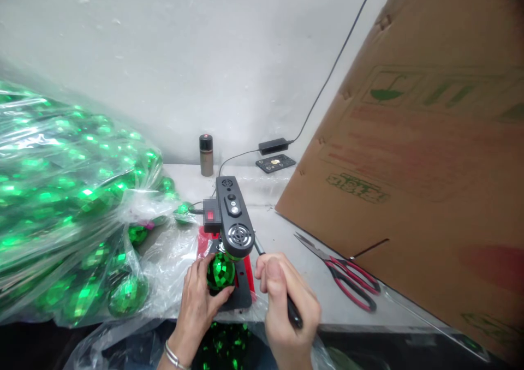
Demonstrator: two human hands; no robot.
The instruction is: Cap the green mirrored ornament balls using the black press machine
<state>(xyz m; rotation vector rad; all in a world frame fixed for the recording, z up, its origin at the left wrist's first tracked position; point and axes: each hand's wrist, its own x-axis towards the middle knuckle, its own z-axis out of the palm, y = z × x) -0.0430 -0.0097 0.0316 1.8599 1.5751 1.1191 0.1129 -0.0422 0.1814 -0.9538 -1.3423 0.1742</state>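
Note:
A shiny green mirror-faceted ball [221, 273] sits under the front end of a black bench-top machine [234, 217]. My left hand [197, 292] is wrapped round the ball's left and near sides, thumb and fingers touching it. To the right of the machine, my right hand [291, 307] is closed on a lever handle [293, 312], a metal rod with a black grip. The machine's dark base plate [242, 300] lies below the ball, with red parts beside it. Where the ball meets the machine head is mostly hidden.
A large clear bag of green balls [73, 195] fills the left. Scissors [347, 277] lie at right, beside a big cardboard box [409, 157]. Behind stand a small bottle [206, 156], a power adapter [273, 145] and a phone [275, 163]. More green balls [225, 345] show below the table edge.

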